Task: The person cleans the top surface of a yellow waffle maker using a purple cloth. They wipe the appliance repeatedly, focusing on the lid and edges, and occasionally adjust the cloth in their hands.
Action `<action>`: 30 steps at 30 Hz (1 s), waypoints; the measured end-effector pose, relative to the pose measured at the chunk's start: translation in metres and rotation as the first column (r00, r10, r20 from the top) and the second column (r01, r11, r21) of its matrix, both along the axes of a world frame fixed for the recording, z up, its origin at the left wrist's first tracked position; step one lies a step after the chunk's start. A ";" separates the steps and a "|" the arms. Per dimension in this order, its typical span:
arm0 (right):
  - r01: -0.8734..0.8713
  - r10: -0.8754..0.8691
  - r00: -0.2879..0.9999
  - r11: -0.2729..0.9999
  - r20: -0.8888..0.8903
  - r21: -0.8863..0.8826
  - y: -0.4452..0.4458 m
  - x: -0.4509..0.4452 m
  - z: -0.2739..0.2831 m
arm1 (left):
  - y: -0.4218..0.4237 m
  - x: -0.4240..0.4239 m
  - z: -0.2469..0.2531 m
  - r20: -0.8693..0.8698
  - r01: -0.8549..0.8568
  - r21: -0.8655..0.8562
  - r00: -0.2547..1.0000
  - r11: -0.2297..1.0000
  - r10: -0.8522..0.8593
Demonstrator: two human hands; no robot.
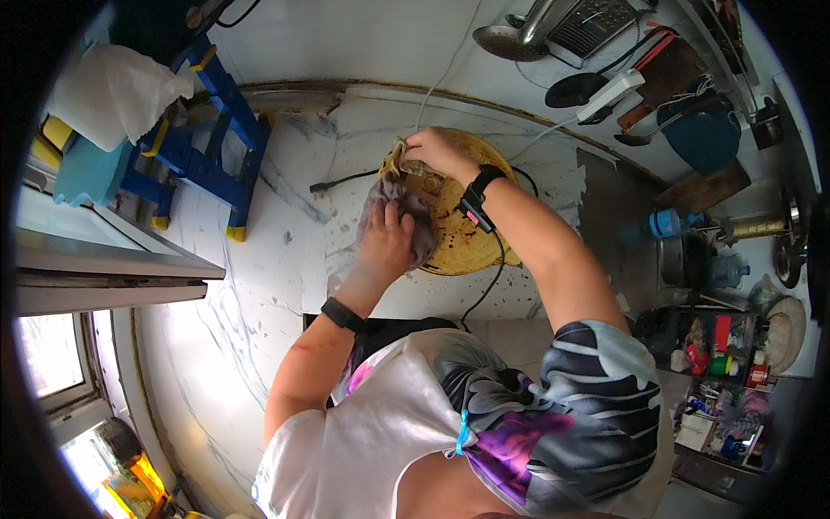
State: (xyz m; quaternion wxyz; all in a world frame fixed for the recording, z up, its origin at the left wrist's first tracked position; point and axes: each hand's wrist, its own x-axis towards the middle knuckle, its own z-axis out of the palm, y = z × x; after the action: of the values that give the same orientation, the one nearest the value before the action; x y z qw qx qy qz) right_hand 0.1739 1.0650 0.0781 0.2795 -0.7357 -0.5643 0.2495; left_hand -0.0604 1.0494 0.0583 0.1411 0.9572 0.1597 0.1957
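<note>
A round yellow object (470, 243), stained with brown and dark spots, lies on the white marbled counter (292, 259); whether it is a lid, a pan or a board cannot be made out. My left hand (387, 240) grips a bunched grey-purple cloth (421, 237) over its left edge. At the far left part of the yellow object, my right hand (438, 152) pinches a crumpled yellowish rag (394, 159) with thumb and fingers. The rag touches the top of the grey cloth. Cloth and hands hide part of the yellow surface.
A black cord with a plug (321, 187) runs behind the yellow object. A blue folding step stool (220, 162) stands at left. Along the right wall hang a skimmer (509, 44), a grater (593, 26) and a white power strip (609, 94). A cable hangs from my right wrist device (476, 214).
</note>
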 end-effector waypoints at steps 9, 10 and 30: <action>-0.694 0.379 0.222 0.708 0.898 -0.128 0.010 -0.034 0.032 | 0.003 0.002 -0.008 -0.021 0.020 0.070 1.000 0.997 -0.019; -0.711 0.425 0.121 0.667 0.897 -0.220 0.009 -0.045 0.035 | 0.003 0.002 -0.009 -0.028 0.013 0.070 1.000 0.997 -0.012; -0.375 0.288 0.452 0.920 0.844 -0.114 0.006 -0.062 0.022 | -0.001 -0.002 -0.020 0.094 -0.040 0.075 0.995 0.996 0.033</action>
State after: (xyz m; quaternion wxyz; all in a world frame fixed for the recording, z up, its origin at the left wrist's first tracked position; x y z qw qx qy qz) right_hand 0.1119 1.0706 0.0997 -0.0520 -0.6249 -0.7703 -0.1156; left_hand -0.0619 1.0488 0.0387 0.1079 0.9487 0.1628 0.2487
